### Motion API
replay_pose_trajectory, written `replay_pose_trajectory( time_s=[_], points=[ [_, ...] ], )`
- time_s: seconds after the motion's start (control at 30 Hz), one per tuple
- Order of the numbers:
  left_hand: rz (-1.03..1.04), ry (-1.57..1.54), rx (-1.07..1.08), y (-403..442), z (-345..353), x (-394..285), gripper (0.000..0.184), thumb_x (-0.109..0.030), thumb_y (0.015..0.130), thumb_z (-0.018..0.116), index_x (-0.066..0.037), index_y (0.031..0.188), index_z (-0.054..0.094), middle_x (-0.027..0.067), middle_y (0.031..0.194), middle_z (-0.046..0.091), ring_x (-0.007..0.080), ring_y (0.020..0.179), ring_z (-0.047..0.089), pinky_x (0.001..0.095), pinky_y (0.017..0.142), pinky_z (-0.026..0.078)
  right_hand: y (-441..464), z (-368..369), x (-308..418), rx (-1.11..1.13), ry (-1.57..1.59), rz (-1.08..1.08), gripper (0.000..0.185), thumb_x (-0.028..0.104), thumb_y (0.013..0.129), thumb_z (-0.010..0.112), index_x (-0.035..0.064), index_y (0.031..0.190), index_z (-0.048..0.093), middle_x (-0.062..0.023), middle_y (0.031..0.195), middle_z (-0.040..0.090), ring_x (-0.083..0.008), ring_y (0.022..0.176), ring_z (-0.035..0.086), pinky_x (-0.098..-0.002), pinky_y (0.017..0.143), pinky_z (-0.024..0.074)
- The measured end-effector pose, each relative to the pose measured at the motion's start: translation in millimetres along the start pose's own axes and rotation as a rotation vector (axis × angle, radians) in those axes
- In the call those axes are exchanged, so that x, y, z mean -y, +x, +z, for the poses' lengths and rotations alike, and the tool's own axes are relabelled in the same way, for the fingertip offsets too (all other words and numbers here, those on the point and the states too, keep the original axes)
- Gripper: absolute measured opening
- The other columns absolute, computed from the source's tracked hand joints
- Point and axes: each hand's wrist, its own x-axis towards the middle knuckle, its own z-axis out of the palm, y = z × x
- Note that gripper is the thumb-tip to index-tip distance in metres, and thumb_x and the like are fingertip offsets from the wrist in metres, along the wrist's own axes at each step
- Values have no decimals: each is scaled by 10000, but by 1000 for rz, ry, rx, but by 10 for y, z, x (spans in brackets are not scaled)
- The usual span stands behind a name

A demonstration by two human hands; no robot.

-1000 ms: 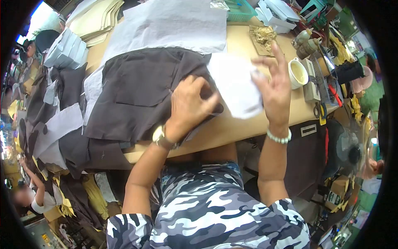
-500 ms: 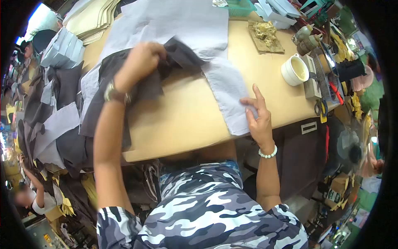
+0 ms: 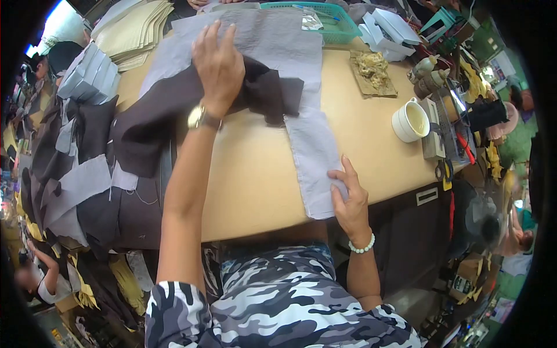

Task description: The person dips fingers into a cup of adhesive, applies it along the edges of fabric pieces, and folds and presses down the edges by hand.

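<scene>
Bunched dark cloth (image 3: 168, 104) lies across the left half of the table. My left hand (image 3: 219, 66), with a watch at its wrist, is over its upper part, fingers stretched and slightly apart. Under and above the dark cloth spreads a large light grey cloth (image 3: 267, 37). A grey strip (image 3: 313, 156) of cloth runs down from it toward the table's front edge. My right hand (image 3: 350, 203), with a beaded bracelet, is at the strip's lower right edge, thumb and fingers apart.
On the right are a white cup (image 3: 411, 120), scissors (image 3: 444, 171), bottles (image 3: 428, 81) and a brown pad (image 3: 372, 74) with yellowish material. A green basket (image 3: 342, 23) stands at the back. Pattern sheets (image 3: 130, 32) and white boxes (image 3: 90, 72) are at the left. Other people are partly visible at the edges.
The dark cloth has been bunched up and away from the front, uncovering table. My left hand has moved up and left, then slightly right. My right hand and the grey strip have come nearer the front edge.
</scene>
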Motion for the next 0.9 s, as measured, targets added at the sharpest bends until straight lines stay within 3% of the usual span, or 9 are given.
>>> replay_pose_trajectory(
  time_s=[0.1, 0.17, 0.2, 0.37, 0.47, 0.6, 0.67, 0.8, 0.9],
  points=[
    [135, -372, -58, -274, -595, -424, 294, 55, 693, 617, -80, 954, 629, 94, 923, 624, 297, 925, 583, 392, 840, 432, 3, -14, -10, 17, 37, 33, 603, -69, 782, 538, 7, 1356, 370, -185, 988, 655, -323, 916, 645, -357, 794, 486],
    [128, -713, 323, -636, -849, -691, 217, 29, 647, 641, -74, 837, 652, 78, 824, 632, 266, 802, 616, 364, 748, 495, -10, -8, -42, 15, 64, 22, 598, -68, 786, 542, 3, 1354, 370, -188, 990, 655, -325, 929, 643, -357, 811, 481],
    [111, -744, 583, -704, -916, -779, 204, 12, 670, 653, -58, 861, 650, 95, 887, 635, 270, 823, 615, 355, 754, 498, -16, -15, -43, 22, 62, 29, 597, -67, 789, 543, 5, 1355, 369, -189, 989, 655, -325, 929, 643, -358, 811, 481],
    [-73, -653, 576, -614, -618, -754, 222, -106, 807, 620, -65, 1021, 663, 120, 1085, 595, 267, 1018, 550, 358, 818, 457, -45, -43, 14, 41, 44, 7, 594, -68, 797, 551, 10, 1357, 371, -189, 996, 653, -322, 922, 644, -360, 812, 481],
    [43, -525, 661, -691, -291, -600, 270, -182, 850, 585, -86, 1093, 650, 106, 1122, 588, 270, 1087, 508, 360, 867, 417, -86, -19, 55, 38, -18, -33, 580, -73, 795, 553, 8, 1345, 390, -196, 1008, 646, -328, 921, 641, -366, 804, 484],
    [-15, -527, 704, -738, -237, -600, 425, -356, 786, 665, -80, 1109, 645, 89, 1228, 561, 272, 1209, 444, 408, 964, 335, -154, -65, 87, 63, -82, -5, 549, -20, 767, 610, 0, 1293, 456, -187, 981, 644, -335, 903, 628, -384, 824, 475],
    [-76, -505, 759, -744, -295, -592, 614, -413, 721, 721, -87, 1219, 569, 96, 1260, 546, 272, 1261, 403, 450, 1005, 275, -126, -240, 126, 125, -154, 32, 523, 28, 755, 642, -4, 1256, 495, -185, 979, 636, -342, 916, 611, -403, 849, 463],
    [-145, -520, 708, -743, -285, -673, 741, -411, 707, 738, -97, 1322, 468, 103, 1224, 571, 284, 1253, 412, 469, 1005, 254, 422, -1086, -270, -314, -748, -67, 476, 163, 746, 688, 35, 1187, 563, -204, 1207, 519, -357, 1088, 505, -427, 929, 405],
    [-206, -492, 670, -739, -220, -718, 631, -350, 749, 707, -75, 1279, 500, 111, 1083, 634, 285, 1205, 461, 463, 977, 281, 764, -1458, -506, -325, -1020, -35, 471, 307, 752, 695, 46, 1135, 615, -213, 1282, 467, -382, 1171, 433, -484, 977, 346]
  ],
)
